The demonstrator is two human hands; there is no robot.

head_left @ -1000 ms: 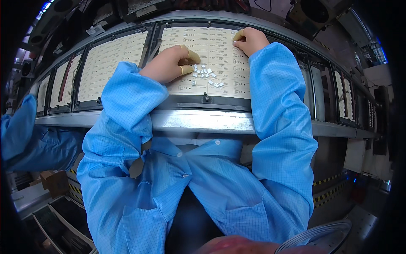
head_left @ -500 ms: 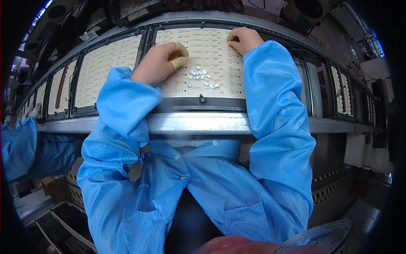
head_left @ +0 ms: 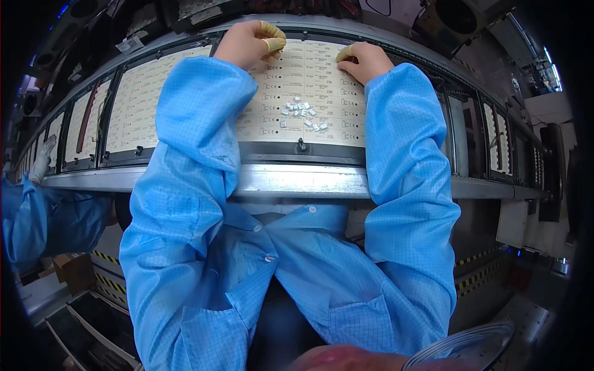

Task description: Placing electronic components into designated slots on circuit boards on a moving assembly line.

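Observation:
A cream circuit panel (head_left: 315,80) lies in a dark frame on the conveyor line in front of me. A small heap of several tiny white parts (head_left: 301,114) rests on its middle. My left hand (head_left: 249,43), with yellow finger cots, is curled at the panel's far left edge, fingertips pinched against the board. My right hand (head_left: 365,60) rests with bent fingers on the panel's far right part, one cot-covered fingertip touching the board. Whether either hand pinches a part is too small to tell. Blue smock sleeves cover both forearms.
More framed panels (head_left: 145,102) line the conveyor to the left and others (head_left: 495,142) to the right. A metal rail (head_left: 291,182) runs along the front edge. A co-worker's blue sleeve and gloved hand (head_left: 42,162) are at far left. A clear round lid (head_left: 470,349) shows at lower right.
Both hands have moved farther up the panel, away from the heap of white parts; the left hand went from beside the heap to the panel's far edge.

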